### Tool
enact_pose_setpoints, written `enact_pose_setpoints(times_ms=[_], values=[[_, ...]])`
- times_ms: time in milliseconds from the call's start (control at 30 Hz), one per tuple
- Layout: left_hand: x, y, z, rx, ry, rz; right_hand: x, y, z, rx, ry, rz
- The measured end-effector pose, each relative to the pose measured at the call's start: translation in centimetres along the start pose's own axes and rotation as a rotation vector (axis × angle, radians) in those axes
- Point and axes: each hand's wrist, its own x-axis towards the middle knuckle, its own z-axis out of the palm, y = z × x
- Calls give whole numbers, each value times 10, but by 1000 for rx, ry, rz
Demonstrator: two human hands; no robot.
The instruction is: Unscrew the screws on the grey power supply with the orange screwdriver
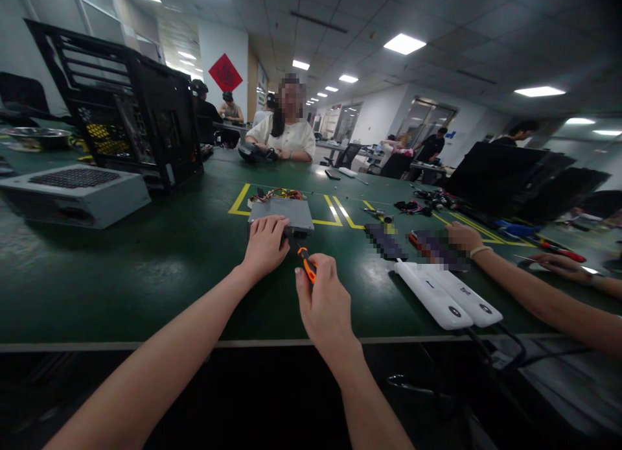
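A grey computer power supply [294, 211] lies on the green table with a bundle of coloured wires [282, 194] at its far side. My left hand [266, 246] grips its near left part, fingers over the top and thumb by the front face. Just right of it, my right hand [326, 297] is closed around a screwdriver [306, 263] with an orange and black handle. The screwdriver points up and left toward the front of the power supply. Its thin tip is hard to make out, and I cannot tell whether it touches.
An open black computer case [168, 113] and another power supply [78, 194] stand at left. White devices [432, 294] with cables and blurred phones [385, 241] lie at right, near another person's hand [461, 237]. A person [286, 135] sits opposite. Yellow tape [335, 210] marks the tabletop.
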Motion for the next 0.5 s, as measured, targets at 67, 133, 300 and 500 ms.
enact_pose_setpoints(times_ms=[67,133,300,500], values=[[0,0,0,3,-3,-4,-5,-1,4,67,27,-47],[0,0,0,8,-1,-2,-8,0,11,94,67,-90],[0,-1,1,20,16,12,-9,10,27,55,211,-58],[0,-1,1,29,20,14,-13,11,33,215,292,-86]])
